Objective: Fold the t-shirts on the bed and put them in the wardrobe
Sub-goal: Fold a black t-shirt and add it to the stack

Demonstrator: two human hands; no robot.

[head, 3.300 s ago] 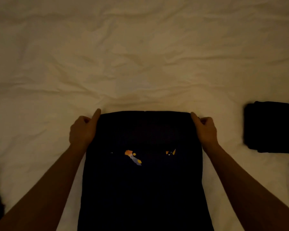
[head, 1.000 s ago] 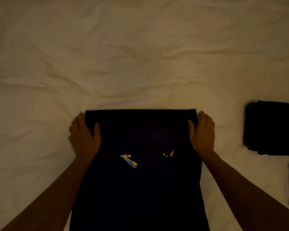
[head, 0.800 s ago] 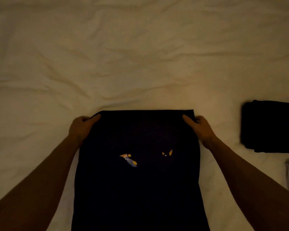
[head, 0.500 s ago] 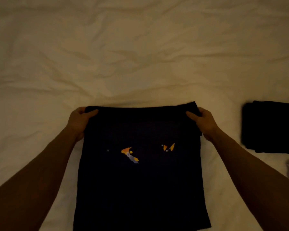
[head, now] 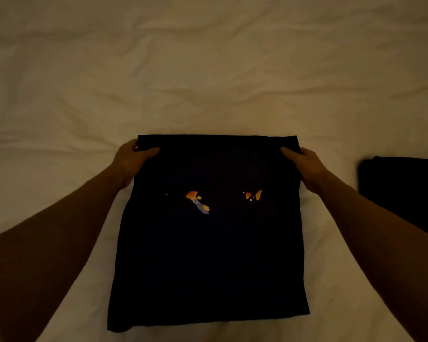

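Observation:
A dark navy t-shirt [head: 208, 255] with small orange print marks is folded into a long rectangle in front of me over the bed. My left hand [head: 131, 161] pinches its top left corner, thumb on top. My right hand [head: 304, 164] pinches the top right corner the same way. The far edge is raised off the sheet and the lower edge shows near the bottom of the view. A second dark t-shirt [head: 405, 193], folded, lies at the right edge.
The cream bed sheet [head: 208, 70] is wrinkled and stretches across the whole view beyond and beside the shirt. The wardrobe is out of sight.
Both hands went from resting flat at the shirt's top corners to pinching them. The top edge has lifted and the shirt has slid away from me, so its lower edge now shows.

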